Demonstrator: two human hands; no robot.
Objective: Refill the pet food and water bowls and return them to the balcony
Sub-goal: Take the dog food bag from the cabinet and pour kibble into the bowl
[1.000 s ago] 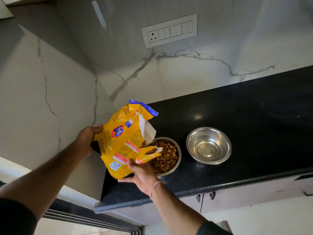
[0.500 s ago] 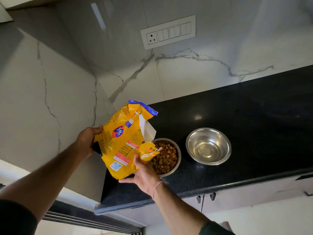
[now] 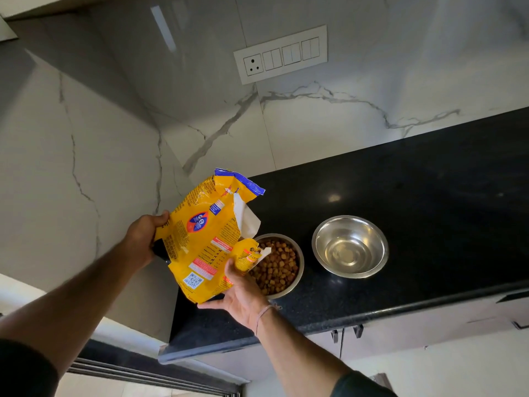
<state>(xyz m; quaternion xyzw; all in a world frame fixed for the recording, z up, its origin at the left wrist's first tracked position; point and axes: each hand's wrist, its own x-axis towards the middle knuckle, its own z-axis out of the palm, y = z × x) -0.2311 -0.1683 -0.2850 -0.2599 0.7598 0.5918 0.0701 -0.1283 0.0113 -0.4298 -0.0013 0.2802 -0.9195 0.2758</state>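
Surroundings:
- Black countertop (image 3: 429,224), backed by a veined marble wall (image 3: 86,167).
- White switch plate (image 3: 280,54) on the wall, at 12 o'clock from the bowls.
- Cabinet handles (image 3: 346,333) under the counter edge, at 6 o'clock.

Task items:
- Steel food bowl (image 3: 300,267) near the counter's front edge, filled with brown kibble (image 3: 277,267).
- Steel water bowl (image 3: 323,233) just beside it at 3 o'clock, apart.
- Yellow food bag (image 3: 206,239), held off the counter at the food bowl's 9 o'clock. Its torn mouth overlaps the bowl's near rim and hides part of it.

Grip:
- Left hand (image 3: 143,239) clasps the bag's 9 o'clock edge.
- Right hand (image 3: 243,293) holds its 5 o'clock corner, with the thumb on the front and the fingers beneath.
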